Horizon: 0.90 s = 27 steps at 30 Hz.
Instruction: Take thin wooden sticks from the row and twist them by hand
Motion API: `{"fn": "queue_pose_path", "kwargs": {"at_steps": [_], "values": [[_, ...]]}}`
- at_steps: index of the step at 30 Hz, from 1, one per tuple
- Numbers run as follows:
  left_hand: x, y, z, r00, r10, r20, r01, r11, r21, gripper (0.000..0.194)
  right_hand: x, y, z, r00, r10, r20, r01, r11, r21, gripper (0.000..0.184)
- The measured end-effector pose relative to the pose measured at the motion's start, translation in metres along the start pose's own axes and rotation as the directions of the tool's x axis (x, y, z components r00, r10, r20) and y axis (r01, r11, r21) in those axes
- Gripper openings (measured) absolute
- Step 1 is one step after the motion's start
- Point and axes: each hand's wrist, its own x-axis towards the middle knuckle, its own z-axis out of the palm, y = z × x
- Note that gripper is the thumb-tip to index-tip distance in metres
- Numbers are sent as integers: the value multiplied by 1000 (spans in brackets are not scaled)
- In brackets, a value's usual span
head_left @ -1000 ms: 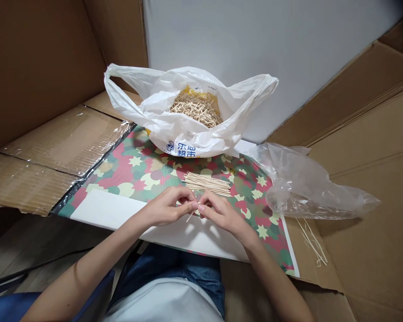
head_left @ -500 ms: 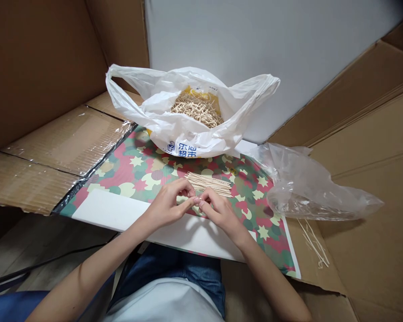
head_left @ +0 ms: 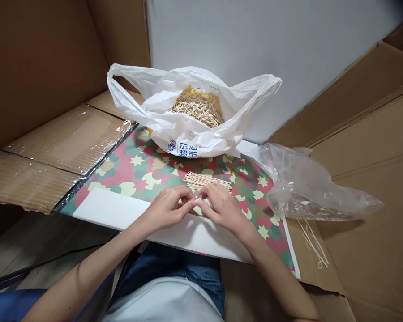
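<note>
My left hand (head_left: 173,203) and my right hand (head_left: 221,206) meet over the near edge of the patterned mat, fingertips pinched together. Between them is a small pale looped strip (head_left: 198,200), much of it covered by my thumbs and fingers. Just beyond my hands lies a bundle of thin pale sticks (head_left: 206,180), side by side on the camouflage-patterned mat (head_left: 121,172). Farther back stands an open white plastic bag (head_left: 201,138) with blue lettering, holding many short pale pieces (head_left: 196,107).
A clear plastic bag (head_left: 315,188) lies crumpled to the right, over the mat's edge. A few loose pale strips (head_left: 312,243) rest on cardboard below it. Cardboard walls (head_left: 47,58) rise at the sides, and a white panel (head_left: 248,49) stands behind.
The pale strip now shows as a loop between my fingertips. My right hand has shifted slightly up and covers more of the stick bundle's near right end. The bags stay put.
</note>
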Motion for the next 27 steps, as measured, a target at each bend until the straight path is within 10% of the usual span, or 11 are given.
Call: {"fn": "queue_pose_path", "kwargs": {"at_steps": [4, 12, 20, 27], "values": [[2, 2, -6, 990, -29, 136, 38, 997, -62, 26, 1, -3, -8, 982, -138, 132, 158, 976, -152, 18], [1, 0, -11, 964, -79, 252, 123, 979, -164, 24, -3, -23, -14, 958, 107, 265, -100, 994, -39, 9], [6, -10, -5, 968, -107, 225, 149, 973, -175, 24, -4, -22, 1, 970, 116, 215, -80, 983, -168, 13], [2, -9, 14, 992, 109, 57, -97, 976, -194, 22, -9, -3, 14, 946, 304, 114, -322, 833, 451, 17]]}}
